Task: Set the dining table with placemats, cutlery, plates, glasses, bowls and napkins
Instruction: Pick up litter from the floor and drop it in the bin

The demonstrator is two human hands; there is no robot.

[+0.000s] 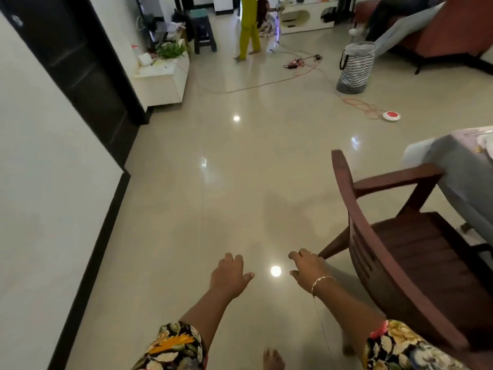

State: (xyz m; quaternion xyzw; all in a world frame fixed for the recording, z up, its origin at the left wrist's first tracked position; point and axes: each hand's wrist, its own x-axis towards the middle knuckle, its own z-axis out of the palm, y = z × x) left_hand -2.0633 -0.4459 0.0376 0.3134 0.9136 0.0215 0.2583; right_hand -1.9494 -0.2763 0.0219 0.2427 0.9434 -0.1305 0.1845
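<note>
Both my hands hang out in front of me over the shiny tiled floor and hold nothing. My left hand (230, 273) has relaxed, loosely curled fingers. My right hand (309, 268), with a bracelet at the wrist, is just left of a dark wooden chair (400, 252) and does not grip it. At the right edge stands the dining table (453, 166) under a grey cloth, with part of a white plate (486, 145) showing on top. No placemats, cutlery, glasses, bowls or napkins can be made out.
A white wall and dark door frame (80, 76) run along my left. Ahead lie orange cables (266, 85), a zigzag-patterned basket (356, 68), a red-and-white disc (391, 115), a low white cabinet (162, 81), a sofa (440, 28) and a person in yellow trousers (249, 36).
</note>
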